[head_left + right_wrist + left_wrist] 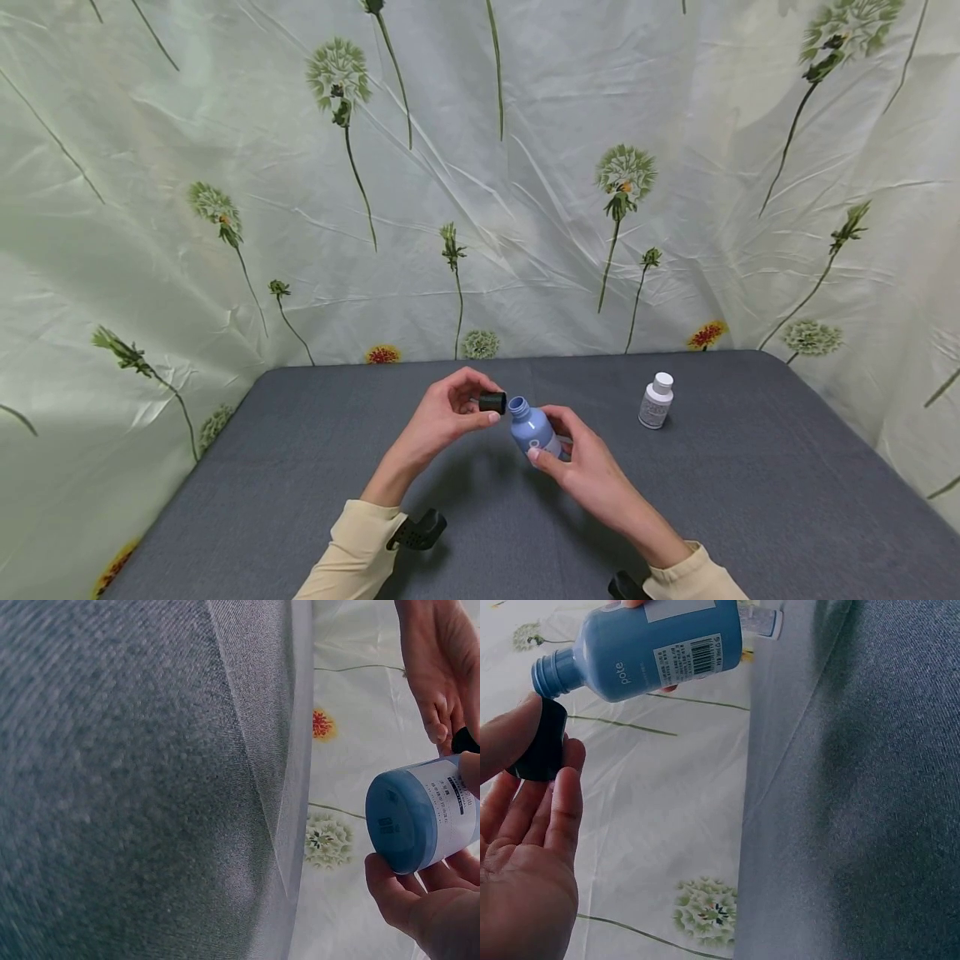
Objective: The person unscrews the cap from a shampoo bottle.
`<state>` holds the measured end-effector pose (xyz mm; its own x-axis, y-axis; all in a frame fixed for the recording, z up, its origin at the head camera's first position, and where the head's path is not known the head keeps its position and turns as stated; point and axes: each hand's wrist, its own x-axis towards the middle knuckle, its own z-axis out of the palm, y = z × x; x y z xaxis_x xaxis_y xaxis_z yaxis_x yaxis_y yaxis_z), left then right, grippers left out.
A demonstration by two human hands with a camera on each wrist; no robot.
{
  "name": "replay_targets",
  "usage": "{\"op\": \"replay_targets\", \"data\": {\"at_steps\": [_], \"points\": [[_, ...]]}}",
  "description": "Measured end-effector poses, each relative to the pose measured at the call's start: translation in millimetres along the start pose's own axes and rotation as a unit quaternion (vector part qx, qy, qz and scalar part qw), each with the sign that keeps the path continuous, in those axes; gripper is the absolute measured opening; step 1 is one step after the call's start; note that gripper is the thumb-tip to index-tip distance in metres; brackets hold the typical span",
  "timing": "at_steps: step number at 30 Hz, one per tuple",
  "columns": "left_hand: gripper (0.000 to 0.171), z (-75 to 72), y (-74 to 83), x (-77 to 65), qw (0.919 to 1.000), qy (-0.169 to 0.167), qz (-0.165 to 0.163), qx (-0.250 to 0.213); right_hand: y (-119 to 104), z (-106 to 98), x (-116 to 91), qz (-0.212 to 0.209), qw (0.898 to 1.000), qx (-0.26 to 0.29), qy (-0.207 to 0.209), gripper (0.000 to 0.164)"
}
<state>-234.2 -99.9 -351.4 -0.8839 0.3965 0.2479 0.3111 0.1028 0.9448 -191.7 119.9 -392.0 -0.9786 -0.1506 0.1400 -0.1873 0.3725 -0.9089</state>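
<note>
A blue bottle (531, 427) with a bare threaded neck is tilted, its mouth pointing up and to the left in the head view. My right hand (588, 471) grips it round the body, thumb across the front near the label. A black cap (491, 402) sits between the thumb and fingers of my left hand (442, 414), just left of the bottle's mouth, its open end facing the bottle. In the left wrist view the cap (544, 741) is right at the neck of the bottle (660, 652). The right wrist view shows the bottle's base (390, 821).
A small white bottle (656, 402) with a white lid stands upright at the back right of the grey table (300, 467). Behind the table hangs a pale curtain (525, 208) printed with dandelions. Black bands with camera mounts (422, 530) are on the wrists.
</note>
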Motion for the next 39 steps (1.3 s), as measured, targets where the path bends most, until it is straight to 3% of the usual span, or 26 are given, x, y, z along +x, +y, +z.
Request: {"op": "replay_targets", "data": {"at_steps": [9,19,32,39], "points": [[0.043,-4.0,-30.4,9.2,0.9992,-0.014,0.001,0.038,0.3,0.1,1.0,0.014,1.0,0.0,-0.003,0.054],[0.037,-4.7,-32.7,8.0,0.998,-0.055,0.004,0.033,-0.9,-0.5,0.4,0.01,1.0,0.008,-0.003,0.054],[0.034,-5.7,-31.4,8.4,0.9988,-0.047,-0.009,0.013,1.2,-1.2,1.5,-0.009,1.0,0.004,0.005,0.057],[0.033,-7.3,-33.0,8.6,0.9987,-0.029,0.002,0.042,4.0,-2.3,3.0,-0.022,1.0,0.012,0.003,0.06]]}}
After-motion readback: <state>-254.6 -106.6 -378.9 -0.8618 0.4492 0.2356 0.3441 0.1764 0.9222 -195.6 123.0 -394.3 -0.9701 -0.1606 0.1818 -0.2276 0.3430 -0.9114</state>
